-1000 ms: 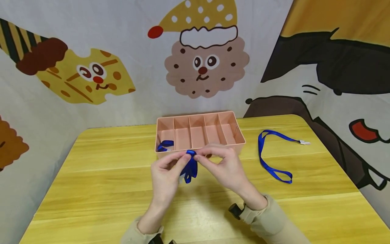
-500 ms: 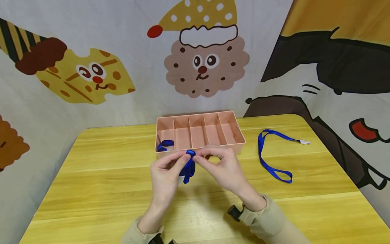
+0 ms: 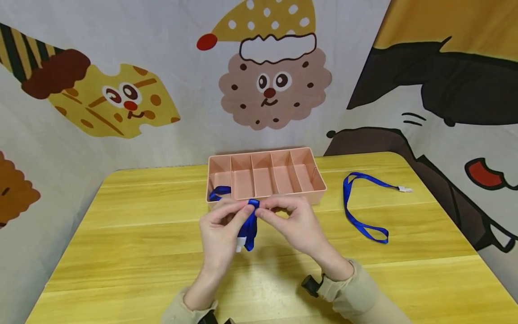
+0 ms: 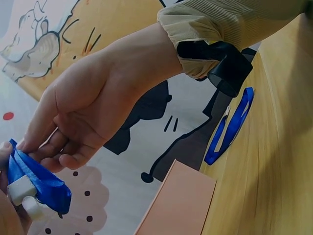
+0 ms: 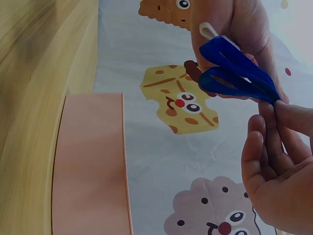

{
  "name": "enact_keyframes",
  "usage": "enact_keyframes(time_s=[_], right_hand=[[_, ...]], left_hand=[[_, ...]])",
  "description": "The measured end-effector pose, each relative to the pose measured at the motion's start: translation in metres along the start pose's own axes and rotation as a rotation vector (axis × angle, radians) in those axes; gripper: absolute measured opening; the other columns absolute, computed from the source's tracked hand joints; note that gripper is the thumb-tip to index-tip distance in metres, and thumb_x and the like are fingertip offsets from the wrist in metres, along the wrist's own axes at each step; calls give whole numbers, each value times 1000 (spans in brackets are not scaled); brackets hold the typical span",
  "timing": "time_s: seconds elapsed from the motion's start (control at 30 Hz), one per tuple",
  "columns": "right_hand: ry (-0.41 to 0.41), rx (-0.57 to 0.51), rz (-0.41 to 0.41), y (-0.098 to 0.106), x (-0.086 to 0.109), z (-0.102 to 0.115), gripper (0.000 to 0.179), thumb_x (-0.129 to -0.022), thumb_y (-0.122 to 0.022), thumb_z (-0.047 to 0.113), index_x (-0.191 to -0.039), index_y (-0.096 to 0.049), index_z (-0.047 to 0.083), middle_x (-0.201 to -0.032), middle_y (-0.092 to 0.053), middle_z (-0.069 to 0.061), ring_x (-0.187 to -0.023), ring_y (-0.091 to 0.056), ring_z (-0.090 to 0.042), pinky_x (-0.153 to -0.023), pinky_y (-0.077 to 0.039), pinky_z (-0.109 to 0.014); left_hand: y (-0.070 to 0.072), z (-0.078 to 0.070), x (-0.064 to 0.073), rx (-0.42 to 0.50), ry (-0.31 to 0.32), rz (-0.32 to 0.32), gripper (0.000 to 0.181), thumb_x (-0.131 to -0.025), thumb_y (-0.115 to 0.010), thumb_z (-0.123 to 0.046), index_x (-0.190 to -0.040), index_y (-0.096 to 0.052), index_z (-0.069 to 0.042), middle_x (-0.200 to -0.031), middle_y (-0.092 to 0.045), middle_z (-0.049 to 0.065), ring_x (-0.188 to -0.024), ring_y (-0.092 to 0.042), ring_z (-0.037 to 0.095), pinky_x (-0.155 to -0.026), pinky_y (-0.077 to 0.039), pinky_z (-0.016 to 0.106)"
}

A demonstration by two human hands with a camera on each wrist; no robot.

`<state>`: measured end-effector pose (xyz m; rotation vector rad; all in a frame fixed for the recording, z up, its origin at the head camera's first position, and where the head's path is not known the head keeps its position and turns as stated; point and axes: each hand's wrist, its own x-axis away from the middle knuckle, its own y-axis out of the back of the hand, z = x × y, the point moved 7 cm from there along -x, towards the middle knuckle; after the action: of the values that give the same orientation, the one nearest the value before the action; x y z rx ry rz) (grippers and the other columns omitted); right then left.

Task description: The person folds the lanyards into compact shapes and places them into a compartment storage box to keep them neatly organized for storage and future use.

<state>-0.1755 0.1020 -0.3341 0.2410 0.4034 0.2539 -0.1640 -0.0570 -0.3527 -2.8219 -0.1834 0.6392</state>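
Blue lanyard (image 3: 252,229) | left hand (image 3: 220,236) + right hand (image 3: 302,227) pinch | head view: clip (image 3: 241,242) part-hidden

There is wide room to pass over the bench (image 3: 141,225) on the left, and a small gap between the pink box (image 3: 263,180) and the loose blue strap (image 3: 346,193) on the right. The left grip (image 3: 218,234), right grip (image 3: 299,225) and folded blue strap (image 3: 250,231) block the box's front. The wall cloth (image 3: 194,112) stands close behind it. Thin dividers (image 3: 273,173) stick up inside.
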Motion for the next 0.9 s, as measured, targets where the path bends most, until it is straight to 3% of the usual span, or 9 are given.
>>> enact_keyframes(time_s=[0.3, 0.57, 0.67, 0.9], right_hand=[[-83, -95, 40, -2, 0, -4, 10, -97, -73, 3, -102, -79, -4, -106, -80, -22, -94, -74, -2, -83, -62, -23], [-102, -192, 55, -5, 0, -6, 13, -96, -74, 2, -102, -77, -10, -108, -77, -29, -94, -74, -2, -83, -63, -22], [-89, -201, 51, -6, 0, -6, 13, -94, -76, 2, -99, -76, -10, -106, -77, -30, -91, -73, -1, -79, -63, -22], [-63, -137, 6, -6, 1, -5, 6, -93, -76, -2, -91, -77, -7, -95, -78, -27, -84, -71, 1, -72, -58, -21]], left_hand=[[-1, 1, 2, 31, -7, 14, 27, -89, -77, 7, -93, -85, -17, -84, -72, -13, -75, -65, -1, -62, -50, 10], [0, 4, 0, 38, 13, 20, 34, -89, -76, 8, -92, -83, -25, -85, -75, -15, -75, -66, -1, -64, -52, 12], [0, 7, -1, 52, 67, 14, 37, -89, -76, 9, -90, -82, -27, -86, -77, -13, -77, -70, 1, -66, -56, 14], [-1, 18, 0, 99, 271, 7, 44, -90, -73, 11, -83, -81, -32, -84, -77, -13, -79, -72, 2, -72, -60, 16]])
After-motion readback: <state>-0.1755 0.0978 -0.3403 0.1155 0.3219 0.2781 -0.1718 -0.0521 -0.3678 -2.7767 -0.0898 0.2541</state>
